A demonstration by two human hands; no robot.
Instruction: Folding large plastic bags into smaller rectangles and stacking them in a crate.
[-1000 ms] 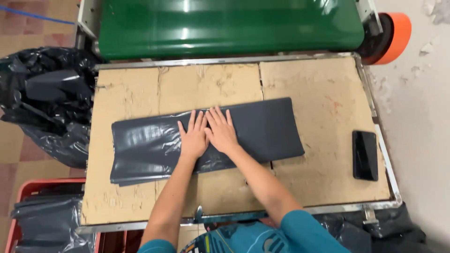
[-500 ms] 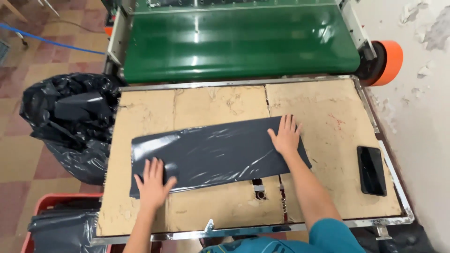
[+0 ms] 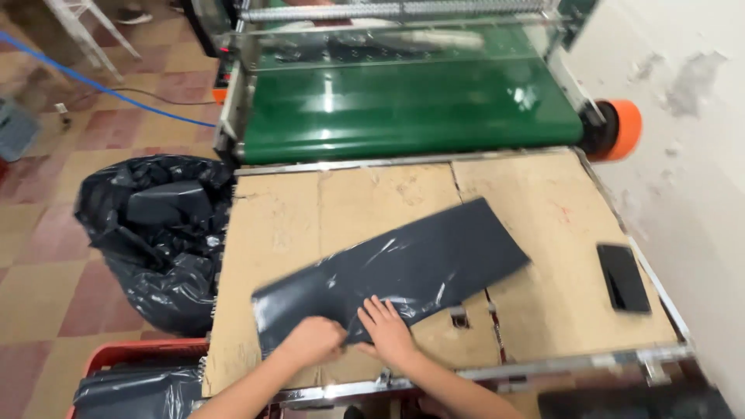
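Left hand (image 3: pixel 312 341) pinches the grey bag's (image 3: pixel 403 268) near edge, right hand (image 3: pixel 388 330) spread flat on it, bag askew on the cardboard surface (image 3: pixel 287 225); slick plastic could slip and crease.

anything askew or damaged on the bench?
The dark grey plastic bag lies skewed across the cardboard-covered table, far corner raised toward the green conveyor, with the left hand and right hand at its near edge. The cardboard is stained and cut near the front. A phone sits by the right edge.
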